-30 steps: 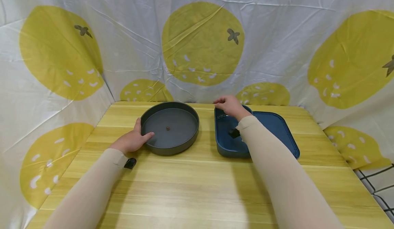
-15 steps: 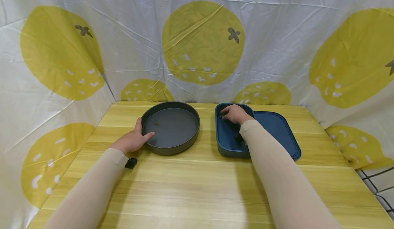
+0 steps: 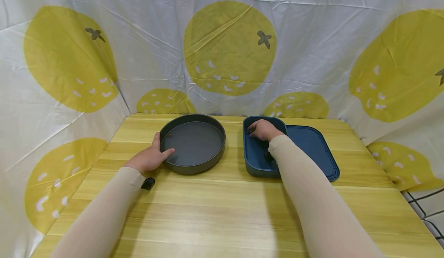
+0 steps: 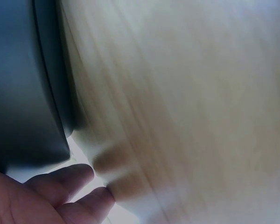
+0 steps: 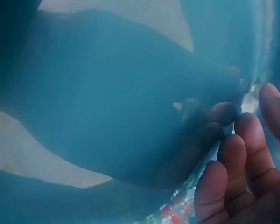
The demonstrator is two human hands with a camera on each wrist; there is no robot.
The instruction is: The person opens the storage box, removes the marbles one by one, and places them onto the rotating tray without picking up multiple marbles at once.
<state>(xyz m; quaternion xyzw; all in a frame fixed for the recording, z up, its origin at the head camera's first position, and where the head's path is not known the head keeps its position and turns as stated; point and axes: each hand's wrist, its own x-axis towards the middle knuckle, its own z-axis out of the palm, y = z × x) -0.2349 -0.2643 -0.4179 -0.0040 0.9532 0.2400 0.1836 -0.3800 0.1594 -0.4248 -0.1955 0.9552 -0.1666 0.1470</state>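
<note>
A round dark grey pan (image 3: 194, 146) stands on the table, with a tiny reddish-brown bead (image 3: 170, 135) inside near its left wall. My left hand (image 3: 150, 158) rests at the pan's left side, thumb over the rim and fingers outside. In the left wrist view, two fingertips (image 4: 102, 193) show below the pan's dark wall. My right hand (image 3: 263, 130) reaches into a blue rectangular box (image 3: 254, 161). In the right wrist view, its fingers are bent loosely, with a gap between thumb and index finger; something clear glints there. Small red, green and clear beads (image 5: 177, 212) lie beside the fingers.
A blue lid (image 3: 312, 146) lies flat against the box's right side. Behind the wooden table (image 3: 208, 215) hangs a white cloth (image 3: 149, 57) printed with yellow fruit. A dark wire grid (image 3: 428, 210) shows at the lower right edge.
My right hand has lowered from above the box's far left corner to inside it. The bead in the pan has rolled left, from the middle towards the wall. My left hand stays put.
</note>
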